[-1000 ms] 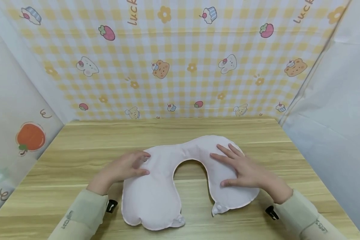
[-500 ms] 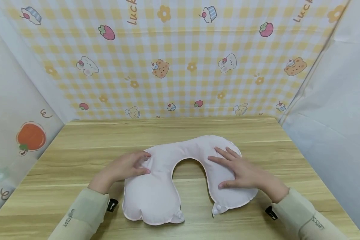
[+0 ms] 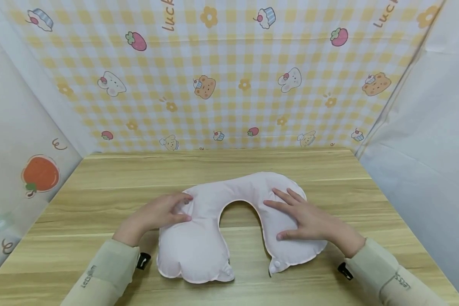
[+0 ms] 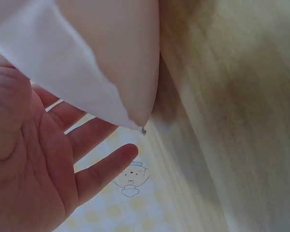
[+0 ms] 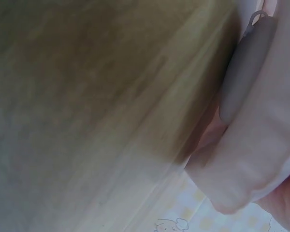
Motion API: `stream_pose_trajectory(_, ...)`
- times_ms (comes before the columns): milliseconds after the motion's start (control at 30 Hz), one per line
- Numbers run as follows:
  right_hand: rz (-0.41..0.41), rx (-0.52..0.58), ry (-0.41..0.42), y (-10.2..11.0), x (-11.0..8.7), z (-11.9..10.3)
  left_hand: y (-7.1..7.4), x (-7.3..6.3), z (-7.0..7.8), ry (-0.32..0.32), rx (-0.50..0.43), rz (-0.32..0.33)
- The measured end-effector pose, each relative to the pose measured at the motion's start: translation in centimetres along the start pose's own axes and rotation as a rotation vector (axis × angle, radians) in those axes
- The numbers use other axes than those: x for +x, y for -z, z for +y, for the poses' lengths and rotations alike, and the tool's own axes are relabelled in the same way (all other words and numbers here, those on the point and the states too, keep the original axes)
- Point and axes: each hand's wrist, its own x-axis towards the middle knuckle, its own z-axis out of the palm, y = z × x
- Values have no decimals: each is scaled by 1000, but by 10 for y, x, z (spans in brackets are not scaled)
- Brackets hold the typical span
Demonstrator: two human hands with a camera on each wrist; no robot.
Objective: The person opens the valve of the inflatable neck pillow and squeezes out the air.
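A pale pink U-shaped neck pillow [image 3: 193,250] lies on the wooden table, its two ends pointing toward me. On its left side rests my left hand [image 3: 158,214], thumb and index fingertip on the fabric, with a small clear valve near them. The left wrist view shows the other fingers [image 4: 99,171] extended and spread at the pillow's edge. My right hand [image 3: 311,219] lies over the right arm of the U, fingers apart and straight. In the right wrist view a grey rounded piece with a small loop [image 5: 246,70] shows by the pillow's underside.
The wood-grain table [image 3: 245,163] meets a yellow checked backdrop [image 3: 229,63] at its far edge. White walls stand left [image 3: 7,106] and right [image 3: 424,127]. Black clips [image 3: 143,261] sit by the sleeve cuffs.
The pillow's left end has shifted slightly away from me and its surface looks a little smoother. My right hand has slid slightly left; the left hand is almost still.
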Motion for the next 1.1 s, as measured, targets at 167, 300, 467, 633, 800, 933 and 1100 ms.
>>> stream_pose_trajectory(167,4,-6,-2,-1,0,0,-2,0,1,-7,1,5)
stream_pose_trajectory(300,3,-15,-6,-2,0,0,-2,0,2,-8,-1,7)
stream_pose_trajectory(467,-4,-22,-4,-3,0,0,-1,-1,3,-5,-1,3)
stream_pose_trajectory(633,-14,-21,-7,-3,0,-1,-1,-1,4,-1,-6,1)
stream_pose_trajectory(800,-23,-20,-12,-5,0,-2,-1,-2,5,10,-15,-5)
stream_pose_trajectory(933,-18,-30,2,-6,1,-2,0,-3,5,17,-24,-11)
stream_pose_trajectory(1100,-21,-32,5,-7,2,-3,-1,-2,4,9,-25,-9)
